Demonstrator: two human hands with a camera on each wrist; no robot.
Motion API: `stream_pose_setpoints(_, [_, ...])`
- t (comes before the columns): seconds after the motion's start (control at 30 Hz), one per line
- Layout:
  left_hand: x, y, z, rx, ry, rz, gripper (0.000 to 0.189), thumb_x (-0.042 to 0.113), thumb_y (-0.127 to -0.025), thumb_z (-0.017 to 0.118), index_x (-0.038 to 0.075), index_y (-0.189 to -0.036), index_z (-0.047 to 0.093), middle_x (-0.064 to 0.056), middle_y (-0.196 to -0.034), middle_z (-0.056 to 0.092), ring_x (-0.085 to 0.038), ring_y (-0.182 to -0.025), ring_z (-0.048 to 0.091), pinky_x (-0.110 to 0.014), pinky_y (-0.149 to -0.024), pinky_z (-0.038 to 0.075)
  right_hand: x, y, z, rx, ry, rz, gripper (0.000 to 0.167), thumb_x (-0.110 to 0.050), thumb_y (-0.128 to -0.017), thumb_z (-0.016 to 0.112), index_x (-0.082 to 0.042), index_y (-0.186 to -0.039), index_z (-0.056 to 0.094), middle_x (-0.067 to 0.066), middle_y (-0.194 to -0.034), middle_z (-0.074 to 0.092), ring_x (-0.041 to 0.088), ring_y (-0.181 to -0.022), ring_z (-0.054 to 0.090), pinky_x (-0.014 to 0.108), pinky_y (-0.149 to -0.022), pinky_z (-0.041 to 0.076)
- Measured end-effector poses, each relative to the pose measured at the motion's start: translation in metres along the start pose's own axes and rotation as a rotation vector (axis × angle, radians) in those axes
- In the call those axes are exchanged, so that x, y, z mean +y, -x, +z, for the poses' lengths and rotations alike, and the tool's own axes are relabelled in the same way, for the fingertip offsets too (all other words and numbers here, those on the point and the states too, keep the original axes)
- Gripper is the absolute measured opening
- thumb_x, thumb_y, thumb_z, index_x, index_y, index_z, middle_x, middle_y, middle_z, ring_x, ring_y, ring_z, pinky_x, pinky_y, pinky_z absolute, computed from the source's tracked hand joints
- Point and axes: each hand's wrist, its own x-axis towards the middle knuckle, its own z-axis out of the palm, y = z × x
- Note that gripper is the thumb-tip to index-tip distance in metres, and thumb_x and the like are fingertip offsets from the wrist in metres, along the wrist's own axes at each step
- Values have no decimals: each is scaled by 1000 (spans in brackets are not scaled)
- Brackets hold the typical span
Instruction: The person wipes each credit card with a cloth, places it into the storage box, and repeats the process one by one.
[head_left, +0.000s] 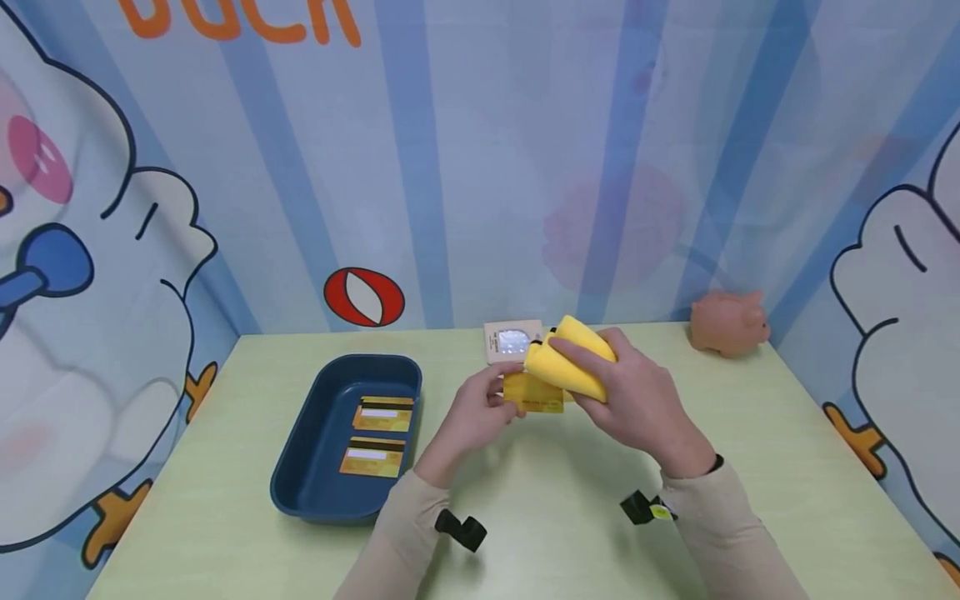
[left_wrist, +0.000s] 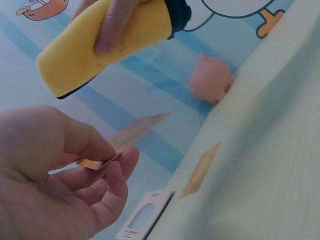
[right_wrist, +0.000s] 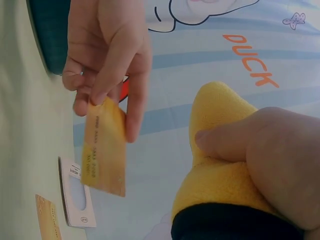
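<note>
My left hand (head_left: 474, 414) pinches a gold bank card (right_wrist: 104, 155) near one end, between thumb and fingers. The card's raised numbers face the right wrist camera. My right hand (head_left: 647, 402) grips a folded yellow cloth (head_left: 564, 371) with a dark edge, thumb pressed into it. In the left wrist view the cloth (left_wrist: 107, 47) hangs above the card, with a gap between them. A second gold card (left_wrist: 200, 170) lies on the table below the hands, mostly hidden in the head view.
A dark blue tray (head_left: 296, 467) at left holds two gold cards (head_left: 372, 457), stripe side up. Behind my hands, a pale flat box (head_left: 513, 340) with a clear window lies by the back edge. A pink toy pig (head_left: 727, 323) stands at the back right.
</note>
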Motion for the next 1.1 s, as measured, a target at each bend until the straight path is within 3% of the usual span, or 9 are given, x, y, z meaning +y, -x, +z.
stream_pose_setpoints(0.2, [8,3,-6,0,54,4,58,-7,-100,57,16,-152,53,-15,-139,67,-24,-97,70,-31,-81,57,-2,0,2,-8,-1,-8,63,-21,-88,84,-30,-146,62,17,-119,59,25,-79,61,42,-55,56])
stream_pose_setpoints(0.4, [12,5,-7,-49,83,53,56,-3,-103,56,13,-156,47,-13,-134,70,-26,-95,71,-30,-79,55,-9,-2,7,-19,-8,-46,67,-20,-86,86,-32,-147,62,17,-120,59,27,-81,63,42,-58,59])
stream_pose_setpoints(0.57, [16,8,-7,-95,141,74,56,5,-105,61,14,-158,45,-11,-134,69,-23,-98,74,-31,-82,60,-16,-2,14,-28,-20,-88,70,-19,-83,88,-33,-147,62,16,-120,60,24,-79,61,39,-56,57])
stream_pose_setpoints(0.7, [20,11,-8,-106,199,90,59,-2,-103,61,13,-158,45,-15,-137,64,-26,-104,73,-36,-89,63,-20,-2,19,-31,-8,-112,68,-19,-84,87,-33,-146,62,16,-120,60,23,-77,61,40,-56,58])
stream_pose_setpoints(0.87, [24,14,-9,-114,227,103,59,-7,-101,60,10,-156,48,-16,-137,60,-28,-108,70,-37,-91,63,-23,-3,22,-27,-5,-133,66,-25,-86,86,-33,-147,62,16,-121,60,24,-78,61,42,-57,58])
stream_pose_setpoints(1.1, [24,15,-10,-121,258,124,55,-8,-101,60,12,-151,53,-14,-131,58,-26,-109,65,-36,-91,62,-27,-2,31,22,-22,-162,68,-47,-88,84,-35,-150,59,16,-117,60,21,-77,58,38,-56,55])
